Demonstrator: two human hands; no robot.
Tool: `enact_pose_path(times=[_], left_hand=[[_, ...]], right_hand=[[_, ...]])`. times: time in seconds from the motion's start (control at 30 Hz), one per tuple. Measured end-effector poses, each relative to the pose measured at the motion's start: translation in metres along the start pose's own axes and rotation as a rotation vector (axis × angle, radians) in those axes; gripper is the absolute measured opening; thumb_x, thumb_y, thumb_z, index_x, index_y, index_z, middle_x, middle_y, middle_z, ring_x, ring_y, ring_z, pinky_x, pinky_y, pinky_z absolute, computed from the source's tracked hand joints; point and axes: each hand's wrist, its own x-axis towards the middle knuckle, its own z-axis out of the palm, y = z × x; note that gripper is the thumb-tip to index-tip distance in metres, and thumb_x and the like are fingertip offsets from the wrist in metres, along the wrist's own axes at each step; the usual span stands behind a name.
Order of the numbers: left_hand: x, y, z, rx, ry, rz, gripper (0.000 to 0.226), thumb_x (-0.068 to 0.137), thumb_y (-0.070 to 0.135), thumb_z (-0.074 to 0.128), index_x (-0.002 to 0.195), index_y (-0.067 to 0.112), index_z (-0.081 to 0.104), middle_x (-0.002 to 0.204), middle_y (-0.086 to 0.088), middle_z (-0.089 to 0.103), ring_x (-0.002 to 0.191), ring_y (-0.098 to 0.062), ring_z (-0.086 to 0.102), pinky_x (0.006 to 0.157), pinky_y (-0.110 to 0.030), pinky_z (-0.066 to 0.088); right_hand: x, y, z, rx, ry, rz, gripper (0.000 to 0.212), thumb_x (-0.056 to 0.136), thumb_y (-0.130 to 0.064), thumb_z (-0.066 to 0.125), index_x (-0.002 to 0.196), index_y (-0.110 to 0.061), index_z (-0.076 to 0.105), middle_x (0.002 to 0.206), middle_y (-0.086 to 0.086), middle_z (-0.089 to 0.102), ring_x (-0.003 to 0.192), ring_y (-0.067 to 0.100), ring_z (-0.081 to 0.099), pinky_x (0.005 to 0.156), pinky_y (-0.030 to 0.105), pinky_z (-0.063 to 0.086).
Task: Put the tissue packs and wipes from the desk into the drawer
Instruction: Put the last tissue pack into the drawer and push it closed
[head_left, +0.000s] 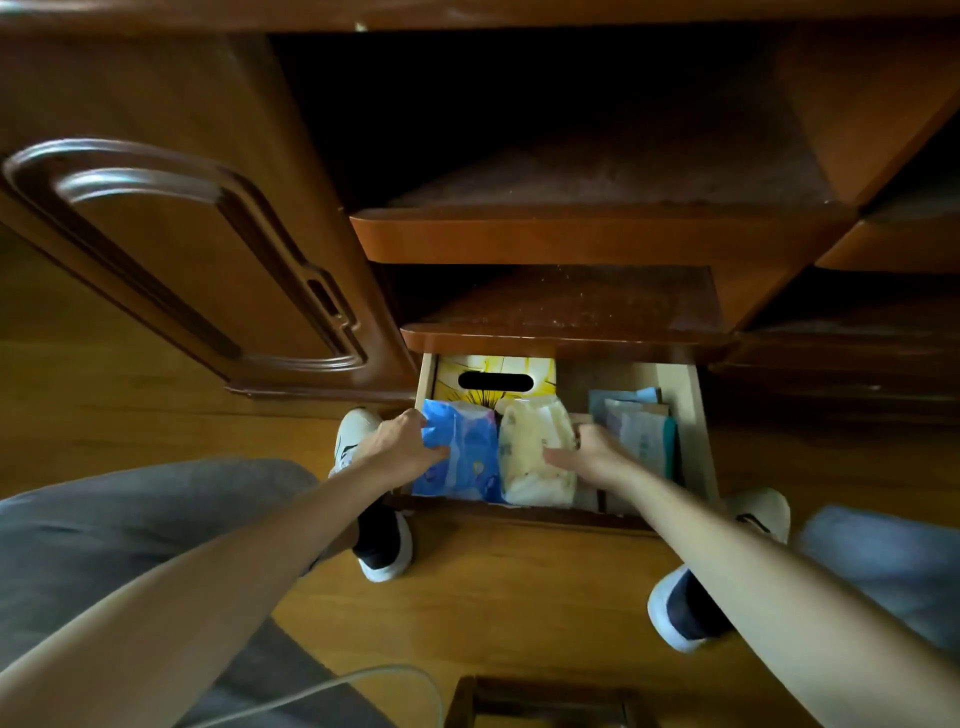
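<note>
Two packs sit side by side in the open drawer — blue tissue pack gripped by the left hand, cream wipes pack pressed by the right hand, fingers curled round its edge. Best seated by pushing both down evenly, flat against the yellow box behind — then letting go.

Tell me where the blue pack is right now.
In the head view, the blue pack stands in the open drawer's left part, gripped by the left hand, touching the cream pack.
</note>
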Motion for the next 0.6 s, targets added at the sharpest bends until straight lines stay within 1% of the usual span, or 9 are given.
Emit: enact_pose_path(times=[0.07,0.13,0.2,0.27,0.33,0.4,0.5,0.57,0.6], left_hand=[[0.003,0.003,0.007,0.002,0.037,-0.017,0.066,0.083,0.051,0.066,0.137,0.018,0.048,0.119,-0.006,0.069,0.101,-0.026,0.067,0.084,-0.042,0.056],[0.005,0.004,0.010,0.008,0.076,-0.059,0.066,0.082,0.051,0.065,0.134,0.014,0.046,0.114,-0.008,0.068,0.095,-0.027,0.067,0.079,-0.041,0.057],[0.008,0.003,0.011,0.003,0.085,-0.083,0.065,0.082,0.052,0.064,0.130,0.012,0.046,0.108,-0.008,0.067,0.087,-0.025,0.066,0.068,-0.036,0.054],[0.011,0.002,0.010,0.000,0.078,-0.088,0.063,0.081,0.054,0.063,0.127,0.014,0.048,0.101,-0.004,0.067,0.080,-0.021,0.065,0.060,-0.032,0.048],[0.015,0.002,0.008,0.026,0.075,-0.095,0.059,0.081,0.058,0.063,0.123,0.017,0.053,0.096,-0.001,0.068,0.079,-0.019,0.066,0.062,-0.031,0.051],[0.018,0.001,0.007,0.053,0.059,-0.099,0.051,0.081,0.059,0.064,0.114,0.020,0.059,0.094,0.000,0.069,0.080,-0.019,0.067,0.066,-0.034,0.056],[0.021,0.001,0.013,-0.009,0.034,-0.061,0.025,0.086,0.044,0.067,0.086,0.019,0.065,0.090,-0.005,0.070,0.081,-0.022,0.067,0.071,-0.038,0.058],[0.021,0.007,0.017,-0.184,0.020,-0.004,0.013,0.090,0.030,0.066,0.082,0.020,0.066,0.090,-0.006,0.070,0.085,-0.022,0.067,0.072,-0.034,0.055],[0.020,0.015,0.016,-0.315,0.013,0.020,0.012,0.092,0.027,0.065,0.082,0.019,0.065,0.088,-0.006,0.069,0.082,-0.018,0.067,0.067,-0.028,0.052]], right_hand=[[0.010,-0.001,0.011,-0.086,0.007,0.003,0.040,0.090,-0.043,0.074,0.114,-0.012,0.071,0.109,0.008,0.074,0.102,0.025,0.071,0.094,0.047,0.058],[0.014,-0.001,0.017,-0.309,0.043,-0.004,0.038,0.089,-0.052,0.072,0.098,-0.014,0.071,0.089,0.003,0.074,0.082,0.019,0.071,0.079,0.038,0.060],[0.015,0.000,0.019,-0.554,0.128,-0.031,0.045,0.088,-0.063,0.068,0.079,-0.019,0.062,0.068,-0.004,0.063,0.061,0.012,0.060,0.056,0.028,0.048],[0.015,-0.002,0.021,-0.657,0.190,-0.065,0.052,0.086,-0.068,0.066,0.068,-0.021,0.053,0.061,-0.006,0.055,0.053,0.010,0.051,0.049,0.027,0.036],[0.016,-0.005,0.023,-0.643,0.177,-0.092,0.052,0.085,-0.067,0.068,0.067,-0.021,0.050,0.060,-0.006,0.053,0.052,0.010,0.049,0.050,0.027,0.037],[0.016,-0.007,0.025,-0.596,0.146,-0.083,0.047,0.085,-0.064,0.068,0.072,-0.021,0.054,0.064,-0.006,0.055,0.058,0.011,0.052,0.056,0.029,0.042],[0.013,-0.007,0.027,-0.499,0.107,-0.054,0.039,0.087,-0.058,0.067,0.081,-0.019,0.059,0.071,-0.006,0.056,0.067,0.013,0.057,0.054,0.028,0.038],[0.009,-0.002,0.022,-0.251,0.023,-0.047,0.035,0.086,-0.055,0.069,0.095,-0.021,0.066,0.081,-0.009,0.063,0.075,0.009,0.061,0.057,0.026,0.041],[0.006,0.000,0.015,-0.063,-0.017,-0.049,0.034,0.086,-0.054,0.071,0.102,-0.024,0.068,0.091,-0.009,0.068,0.082,0.008,0.065,0.062,0.026,0.047]])
